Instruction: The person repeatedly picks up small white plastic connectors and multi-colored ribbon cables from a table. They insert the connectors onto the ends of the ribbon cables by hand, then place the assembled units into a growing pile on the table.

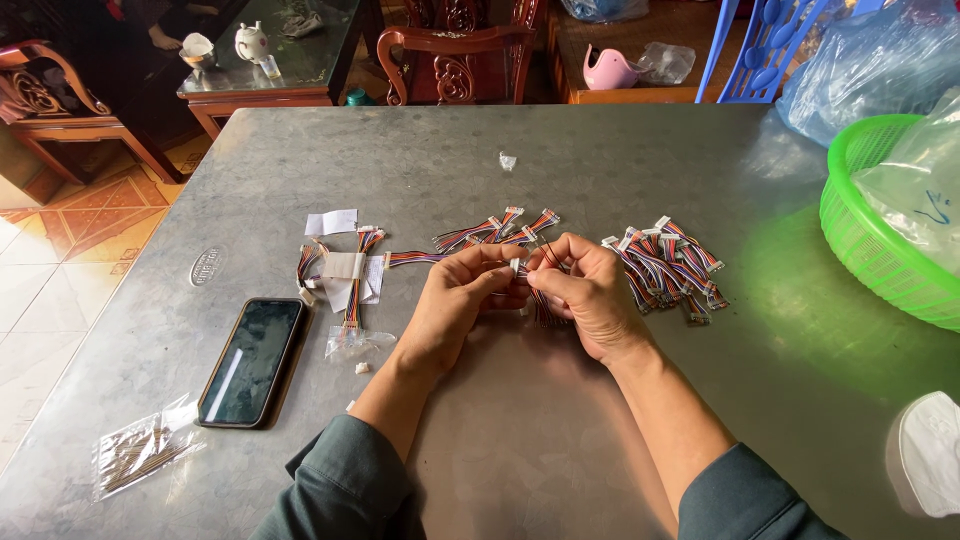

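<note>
Left hand: fingertips pinched on the small white plastic connector.
Right hand: fingers closed on the same connector's multicoloured wire bundle.
Position: connector between both grips, above the grey metal tabletop; wires trail toward the person.
Nearer: both touch it.

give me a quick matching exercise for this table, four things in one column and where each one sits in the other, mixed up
Things:
1. phone
2. green basket
3. pile of wire bundles
4. small clear bag of thin sticks

Places:
A. at the table's right edge, with a plastic bag in it
B. just right of the right hand
C. near the front left corner of the table
D. face up, left of the left hand, screen dark

Pairs: 1-D, 2-A, 3-B, 4-C
</note>
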